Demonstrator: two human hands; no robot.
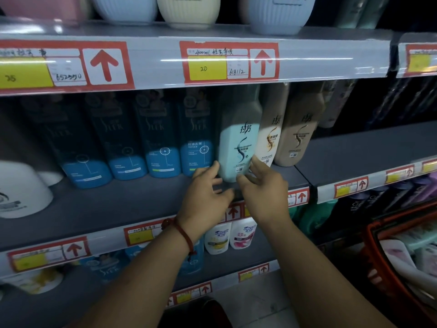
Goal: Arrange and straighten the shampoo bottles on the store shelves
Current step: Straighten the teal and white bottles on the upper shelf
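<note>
A pale mint shampoo bottle (pixel 236 143) stands upright on the grey middle shelf (pixel 118 209), a little forward of its neighbours. My left hand (pixel 205 192) touches its lower left side with loosely spread fingers. My right hand (pixel 262 188) touches its lower right side the same way. Neither hand wraps round it. Left of it runs a row of dark blue Sleek bottles (pixel 163 138). To its right stand a cream bottle (pixel 269 136) and a beige bottle (pixel 298 136).
The shelf above carries ribbed tubs (pixel 189 10) and a price rail (pixel 229 61). A white container (pixel 21 190) sits at the left. White bottles (pixel 217 237) stand on the lower shelf. A red basket (pixel 402 256) with goods is at the right.
</note>
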